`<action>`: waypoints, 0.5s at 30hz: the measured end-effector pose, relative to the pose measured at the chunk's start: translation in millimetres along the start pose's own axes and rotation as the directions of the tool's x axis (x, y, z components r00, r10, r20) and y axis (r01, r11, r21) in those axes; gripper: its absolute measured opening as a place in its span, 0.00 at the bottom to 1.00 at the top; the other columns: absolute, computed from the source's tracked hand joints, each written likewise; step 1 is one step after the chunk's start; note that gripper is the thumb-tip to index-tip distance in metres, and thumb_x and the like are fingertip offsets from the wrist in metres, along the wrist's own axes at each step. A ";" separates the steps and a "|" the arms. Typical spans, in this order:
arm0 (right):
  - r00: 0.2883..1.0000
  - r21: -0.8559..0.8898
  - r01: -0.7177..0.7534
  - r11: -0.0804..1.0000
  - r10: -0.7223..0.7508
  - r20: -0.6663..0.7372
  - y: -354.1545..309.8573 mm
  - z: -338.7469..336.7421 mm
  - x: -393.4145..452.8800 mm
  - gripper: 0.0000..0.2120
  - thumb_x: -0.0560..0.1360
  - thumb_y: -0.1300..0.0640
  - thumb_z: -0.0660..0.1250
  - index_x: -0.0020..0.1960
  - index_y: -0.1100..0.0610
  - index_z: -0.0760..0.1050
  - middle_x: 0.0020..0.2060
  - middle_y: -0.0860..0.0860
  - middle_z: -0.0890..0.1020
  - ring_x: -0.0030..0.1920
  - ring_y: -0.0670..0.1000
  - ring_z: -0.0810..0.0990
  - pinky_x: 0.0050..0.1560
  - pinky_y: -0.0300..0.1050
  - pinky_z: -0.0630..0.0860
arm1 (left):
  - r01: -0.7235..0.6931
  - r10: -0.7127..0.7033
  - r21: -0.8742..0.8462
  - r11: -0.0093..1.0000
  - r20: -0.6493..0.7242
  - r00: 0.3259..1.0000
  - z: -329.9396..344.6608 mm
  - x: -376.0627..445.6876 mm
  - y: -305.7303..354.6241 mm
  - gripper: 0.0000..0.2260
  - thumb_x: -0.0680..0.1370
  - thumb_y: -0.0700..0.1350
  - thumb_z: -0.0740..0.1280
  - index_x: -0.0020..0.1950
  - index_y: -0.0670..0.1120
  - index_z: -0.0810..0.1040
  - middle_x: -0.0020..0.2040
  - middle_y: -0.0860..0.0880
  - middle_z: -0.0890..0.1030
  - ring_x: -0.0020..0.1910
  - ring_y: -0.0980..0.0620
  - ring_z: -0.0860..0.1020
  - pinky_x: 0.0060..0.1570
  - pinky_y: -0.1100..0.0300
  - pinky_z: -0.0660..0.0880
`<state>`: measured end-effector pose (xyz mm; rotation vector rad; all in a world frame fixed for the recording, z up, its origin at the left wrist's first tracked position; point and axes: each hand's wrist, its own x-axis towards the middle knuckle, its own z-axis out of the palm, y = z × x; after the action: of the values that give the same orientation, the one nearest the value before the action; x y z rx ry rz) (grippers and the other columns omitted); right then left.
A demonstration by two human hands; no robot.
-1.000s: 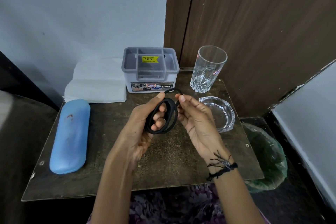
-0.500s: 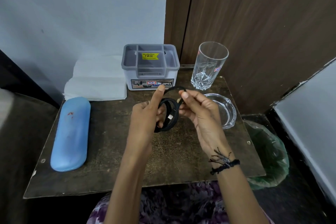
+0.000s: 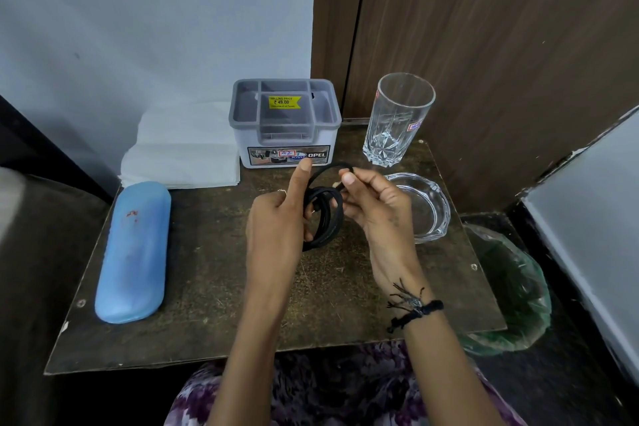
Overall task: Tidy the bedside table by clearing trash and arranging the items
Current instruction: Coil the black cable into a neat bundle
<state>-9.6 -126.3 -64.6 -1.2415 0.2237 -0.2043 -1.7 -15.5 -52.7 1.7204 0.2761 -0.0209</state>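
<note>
Left hand [image 3: 276,218]: fingers curl around the coiled black cable [image 3: 323,218].
Right hand [image 3: 375,204]: fingers pinch the cable's loose end.
Place: above the dark brown surface [image 3: 207,252].

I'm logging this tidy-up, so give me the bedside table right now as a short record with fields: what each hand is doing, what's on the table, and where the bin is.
left hand: holds the coiled black cable, index finger pointing up
right hand: pinches the cable's end
table, left: blue case, lying flat
table, back: white paper, grey organizer, glass upright
table, right: glass ashtray
bin: green bag, on the floor right of the table
</note>
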 end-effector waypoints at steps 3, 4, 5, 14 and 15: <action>0.990 0.082 -0.132 0.988 0.128 0.053 3.1 -0.7 0.6 0.05 0.75 0.62 0.65 0.44 0.58 0.79 0.37 0.53 0.80 0.37 0.46 0.78 0.39 0.34 0.78 | -0.013 0.013 0.033 0.999 0.014 1.000 -1.0 -0.2 0.6 0.29 0.71 0.68 0.58 0.22 0.47 0.70 0.16 0.53 0.69 0.16 0.59 0.65 0.29 0.59 0.61; 0.980 0.126 -0.191 0.974 0.183 0.075 4.9 -0.1 1.0 0.06 0.75 0.62 0.64 0.43 0.58 0.79 0.37 0.53 0.81 0.37 0.46 0.79 0.40 0.34 0.78 | -0.003 0.003 0.027 1.000 0.031 1.000 -1.6 -0.1 0.9 0.29 0.72 0.68 0.58 0.20 0.47 0.69 0.16 0.53 0.69 0.16 0.59 0.65 0.29 0.59 0.61; 0.966 0.172 -0.252 0.952 0.238 0.096 6.2 1.1 1.5 0.07 0.76 0.63 0.63 0.42 0.59 0.79 0.36 0.53 0.82 0.37 0.46 0.79 0.40 0.34 0.78 | 0.012 -0.012 0.016 1.000 0.046 0.999 -1.7 0.1 0.5 0.30 0.72 0.68 0.58 0.19 0.47 0.68 0.16 0.53 0.68 0.16 0.59 0.64 0.29 0.59 0.61; 0.863 0.259 -0.495 0.830 0.433 0.261 5.5 6.5 -1.9 0.10 0.76 0.70 0.58 0.42 0.60 0.76 0.28 0.49 0.83 0.27 0.43 0.80 0.29 0.35 0.78 | -0.070 0.088 0.179 0.981 -0.100 0.991 1.7 -6.7 5.4 0.29 0.75 0.65 0.55 0.23 0.45 0.64 0.22 0.49 0.71 0.25 0.50 0.69 0.29 0.55 0.64; 0.864 0.203 -0.488 0.849 0.436 0.252 6.2 5.0 -1.4 0.09 0.76 0.68 0.60 0.42 0.58 0.76 0.29 0.48 0.83 0.28 0.42 0.80 0.31 0.35 0.79 | -0.088 0.113 0.202 0.975 -0.114 0.987 2.0 -7.7 5.7 0.29 0.76 0.64 0.55 0.23 0.44 0.63 0.23 0.48 0.70 0.25 0.50 0.68 0.29 0.54 0.64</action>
<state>-9.4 -119.5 -68.9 -0.9035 0.3093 0.3045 -7.8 -19.6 -46.2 1.9342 0.2858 0.1385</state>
